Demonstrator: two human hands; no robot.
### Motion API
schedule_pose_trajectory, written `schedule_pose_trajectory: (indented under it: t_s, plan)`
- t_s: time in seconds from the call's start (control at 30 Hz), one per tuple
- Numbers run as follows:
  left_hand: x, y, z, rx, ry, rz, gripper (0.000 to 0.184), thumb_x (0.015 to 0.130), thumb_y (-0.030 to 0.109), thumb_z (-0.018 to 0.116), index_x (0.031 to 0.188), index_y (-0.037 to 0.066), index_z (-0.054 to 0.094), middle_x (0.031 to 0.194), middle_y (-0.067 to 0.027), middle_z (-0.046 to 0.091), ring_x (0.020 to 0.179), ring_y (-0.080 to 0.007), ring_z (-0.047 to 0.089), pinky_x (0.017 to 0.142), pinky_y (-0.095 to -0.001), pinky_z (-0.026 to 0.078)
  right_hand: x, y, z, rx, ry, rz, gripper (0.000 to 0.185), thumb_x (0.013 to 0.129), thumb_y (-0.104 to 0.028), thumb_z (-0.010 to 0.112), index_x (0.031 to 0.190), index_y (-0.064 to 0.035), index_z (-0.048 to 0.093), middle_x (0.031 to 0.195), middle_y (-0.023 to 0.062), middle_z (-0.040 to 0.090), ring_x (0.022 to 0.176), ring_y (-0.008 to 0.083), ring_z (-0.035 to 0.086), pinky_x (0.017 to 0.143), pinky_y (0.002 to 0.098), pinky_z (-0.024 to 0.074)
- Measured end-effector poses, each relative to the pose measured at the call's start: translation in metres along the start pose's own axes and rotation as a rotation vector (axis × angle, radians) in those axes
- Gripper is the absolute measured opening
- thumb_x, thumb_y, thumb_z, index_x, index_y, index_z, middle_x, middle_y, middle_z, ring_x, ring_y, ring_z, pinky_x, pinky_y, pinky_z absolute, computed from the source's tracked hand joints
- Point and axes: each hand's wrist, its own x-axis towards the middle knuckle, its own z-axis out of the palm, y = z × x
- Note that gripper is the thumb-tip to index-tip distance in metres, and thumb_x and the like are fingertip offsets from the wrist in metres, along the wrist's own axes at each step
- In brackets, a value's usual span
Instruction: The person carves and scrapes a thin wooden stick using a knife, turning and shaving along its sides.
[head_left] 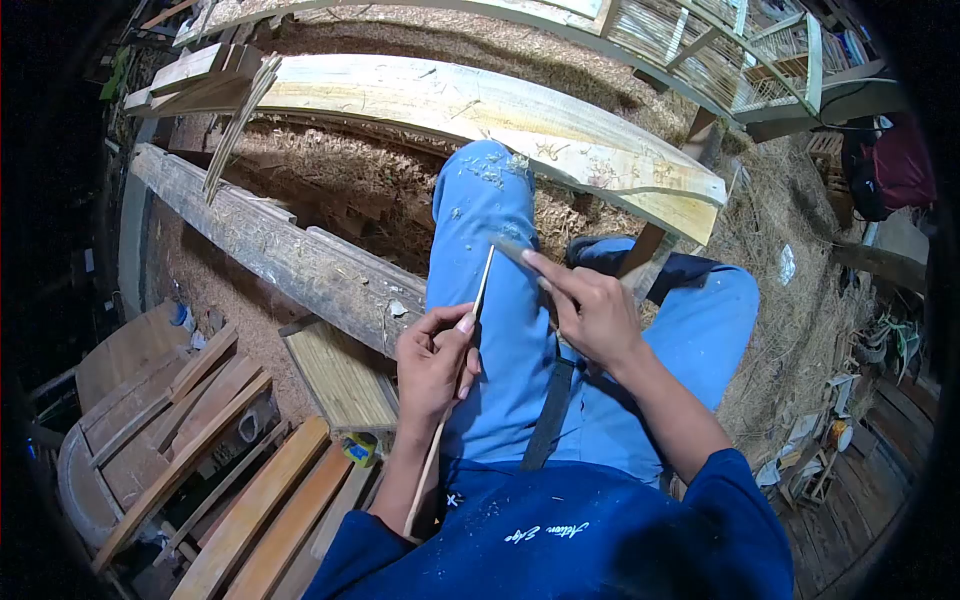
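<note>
My left hand (437,362) is closed around a thin, pale wooden strip (428,470), which looks like bamboo or rattan. The strip runs from beside my left forearm up past my fingertips, over the blue trousers (485,215). My right hand (592,308) grips what looks like a knife; its short blade (512,249) is smeared by motion and its handle is hidden in my fingers. The blade lies close to the strip's upper tip; whether they touch I cannot tell. Small shavings dot the trouser knee.
Beyond my knee lies a long, pale plank (400,95). A bundle of thin strips (240,130) leans across it and a weathered beam (270,235). Cut boards (260,510) are stacked at lower left. Shavings (340,170) cover the ground; a slatted frame (760,70) stands at upper right.
</note>
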Motion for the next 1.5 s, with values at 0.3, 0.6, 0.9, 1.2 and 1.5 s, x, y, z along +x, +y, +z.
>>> schedule_pose_trajectory:
  t_s: [0.3,0.6,0.9,1.2,1.5]
  plan:
    - [-0.003,0.000,0.000,0.070,0.044,0.017,0.024,0.099,0.010,0.075,0.118,-0.003,0.070,0.063,-0.0028,0.064,0.043,-0.0046,0.049,0.036,-0.0219,0.033,-0.021,-0.012,-0.008,0.037,-0.103,-0.093,0.047,0.096,-0.021,0.072,0.140,-0.0358,0.069,0.069,0.0103,0.060,0.057,0.0322,0.063,0.052,0.0469,0.0525]
    - [-0.004,0.000,0.001,0.086,0.072,0.018,0.021,0.099,0.008,0.075,0.117,-0.003,0.072,0.060,-0.0019,0.062,0.042,-0.0043,0.048,0.035,-0.0219,0.032,-0.006,-0.003,-0.011,-0.016,-0.066,-0.108,0.049,0.093,-0.020,0.074,0.141,-0.0329,0.068,0.070,0.0097,0.061,0.059,0.0320,0.065,0.053,0.0467,0.0546]
    - [-0.001,-0.001,-0.001,0.054,0.058,0.014,0.021,0.101,0.009,0.073,0.117,-0.004,0.072,0.061,-0.0042,0.063,0.041,-0.0054,0.049,0.035,-0.0222,0.032,-0.007,-0.003,-0.004,0.027,-0.024,-0.078,0.048,0.095,-0.023,0.073,0.142,-0.0335,0.068,0.068,0.0119,0.059,0.057,0.0334,0.065,0.053,0.0481,0.0531]
    - [-0.002,0.000,0.001,0.080,0.072,0.007,0.021,0.102,0.009,0.072,0.118,-0.004,0.072,0.061,-0.0046,0.063,0.041,-0.0058,0.048,0.035,-0.0221,0.033,-0.007,0.003,-0.004,0.030,-0.032,-0.080,0.045,0.098,-0.025,0.070,0.142,-0.0374,0.067,0.066,0.0109,0.059,0.057,0.0344,0.065,0.054,0.0482,0.0541]
    - [-0.002,-0.002,-0.001,0.086,0.062,0.028,0.022,0.102,0.009,0.070,0.119,-0.005,0.072,0.062,-0.0054,0.063,0.042,-0.0059,0.049,0.036,-0.0217,0.034,-0.004,-0.006,-0.018,-0.028,-0.188,-0.147,0.044,0.097,-0.022,0.070,0.140,-0.0351,0.069,0.071,0.0122,0.063,0.057,0.0331,0.065,0.055,0.0473,0.0556]
